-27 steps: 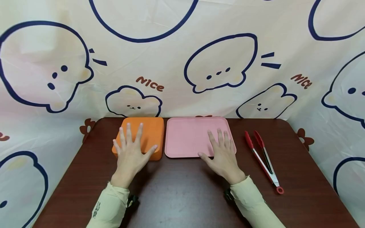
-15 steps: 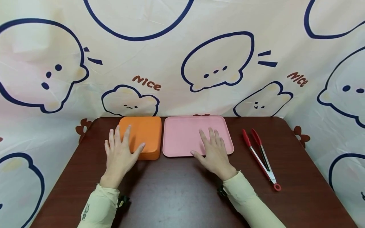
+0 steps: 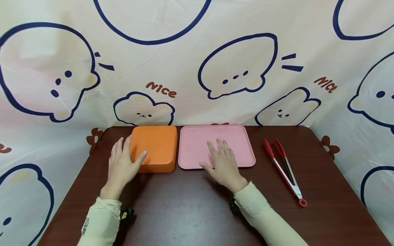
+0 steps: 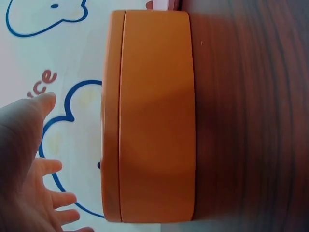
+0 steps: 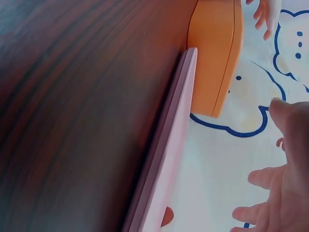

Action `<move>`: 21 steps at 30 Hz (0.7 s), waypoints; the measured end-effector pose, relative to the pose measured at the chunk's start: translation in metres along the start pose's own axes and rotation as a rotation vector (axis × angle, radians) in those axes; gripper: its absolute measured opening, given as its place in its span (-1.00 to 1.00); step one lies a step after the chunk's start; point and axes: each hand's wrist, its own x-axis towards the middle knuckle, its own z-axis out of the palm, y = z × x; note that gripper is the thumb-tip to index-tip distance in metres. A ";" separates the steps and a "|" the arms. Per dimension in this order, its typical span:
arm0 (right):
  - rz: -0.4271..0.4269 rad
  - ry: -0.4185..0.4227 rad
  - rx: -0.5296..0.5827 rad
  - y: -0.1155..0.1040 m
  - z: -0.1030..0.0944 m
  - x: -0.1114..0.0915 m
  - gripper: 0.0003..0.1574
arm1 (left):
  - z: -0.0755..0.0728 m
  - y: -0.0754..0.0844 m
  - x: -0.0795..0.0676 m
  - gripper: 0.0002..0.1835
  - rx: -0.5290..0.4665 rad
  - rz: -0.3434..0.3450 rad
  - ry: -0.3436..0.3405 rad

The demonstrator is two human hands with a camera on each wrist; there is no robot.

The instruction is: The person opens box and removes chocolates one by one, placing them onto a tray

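Note:
An orange lidded box [image 3: 155,145] stands at the back of the table, left of a flat pink tray [image 3: 197,153]. My left hand [image 3: 120,168] hovers at the box's left front corner, fingers spread and thumb pointing over its front edge. In the left wrist view the thumb and fingers hang above the box's lid [image 4: 112,116], with the lid seam visible. Over the front of the pink tray is my right hand [image 3: 225,167], palm down with fingers spread. The right wrist view shows those fingers raised off the tray [image 5: 164,164]. Neither hand holds anything.
Red-tipped metal tongs [image 3: 286,172] lie spread on the table to the right of the tray. A cartoon-printed cloth [image 3: 184,68] hangs behind and along both sides of the dark wooden table [image 3: 184,212].
The left hand has shifted left, from over the orange box to its left front corner. My right hand has moved a little left across the tray. Box, tray and tongs stay put.

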 end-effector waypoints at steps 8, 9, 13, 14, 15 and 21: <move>-0.031 -0.067 0.016 -0.011 0.009 0.009 -0.04 | -0.004 -0.014 0.006 -0.03 -0.111 -0.046 -0.077; -0.040 -0.068 0.019 -0.013 0.010 0.011 -0.04 | -0.005 -0.015 0.007 -0.02 -0.121 -0.049 -0.084; -0.063 -0.085 0.034 -0.022 0.014 0.015 -0.06 | -0.007 -0.021 0.011 0.01 -0.149 -0.058 -0.121; -0.066 -0.091 0.046 -0.024 0.015 0.015 -0.06 | -0.008 -0.022 0.011 0.02 -0.160 -0.063 -0.135; -0.071 -0.098 0.057 -0.026 0.016 0.016 -0.06 | -0.009 -0.023 0.012 0.03 -0.172 -0.071 -0.152; -0.088 -0.157 0.123 -0.040 0.024 0.022 -0.05 | -0.010 -0.031 0.015 0.10 -0.282 -0.129 -0.279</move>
